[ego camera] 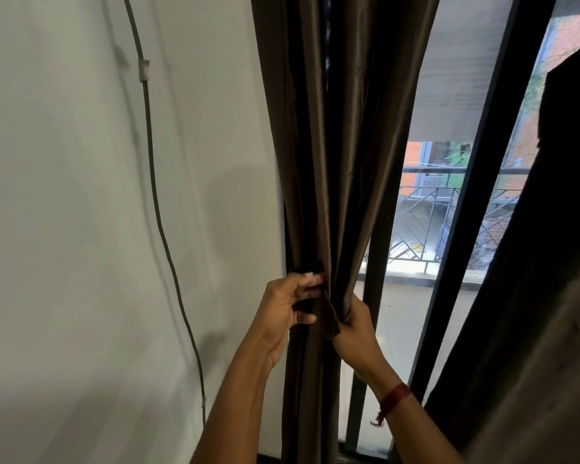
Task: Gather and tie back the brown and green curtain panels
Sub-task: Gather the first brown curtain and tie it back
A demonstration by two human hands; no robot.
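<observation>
Gathering is nearly done, I judge; the brown curtain hangs bunched by the wall; left hand pinches its folds, right hand clenches them from the window side; next comes wrapping a tie; none is visible.

text: none legible | labels: none | numbers: none | signs: none

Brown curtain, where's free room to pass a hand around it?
Left: bare wall between the cable and the brown curtain. Right: a gap between it and the black window frame. Crowded where left hand and right hand grip.
</observation>
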